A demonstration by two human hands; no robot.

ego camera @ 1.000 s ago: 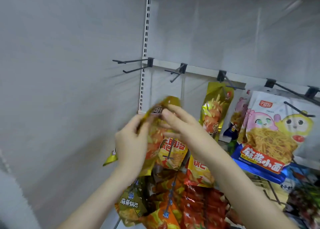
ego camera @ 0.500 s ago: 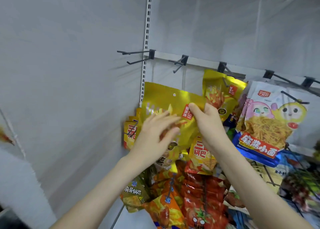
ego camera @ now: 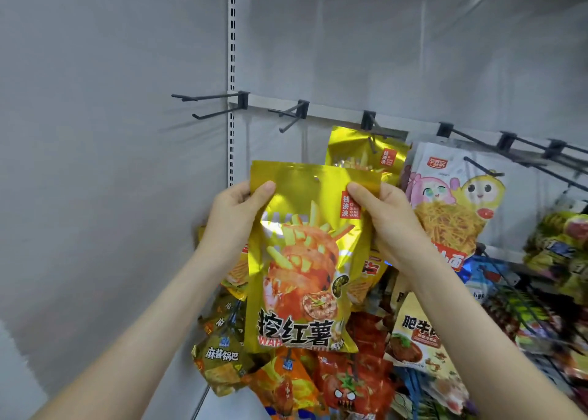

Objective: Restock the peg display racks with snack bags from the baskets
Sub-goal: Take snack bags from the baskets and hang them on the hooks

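Fingers [ego camera: 265, 189] of both hands are clamped on the top corners of a shiny gold foil snack bag [ego camera: 305, 260].
Left hand [ego camera: 232, 216] and right hand [ego camera: 388, 222] hold it upright just below the grey metal rail of black peg hooks [ego camera: 334, 113], where a matching gold bag [ego camera: 359, 149] hangs.

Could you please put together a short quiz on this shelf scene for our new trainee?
1. True or false: the gold snack bag is hung up.
2. How many hands grip it: A none, B one, C two?
3. Fill in: the matching hung bag is on the ___ peg from the left.
Key: 1 false, it is held below the rail. 2 C, left hand and right hand pinch its top corners. 3 third.
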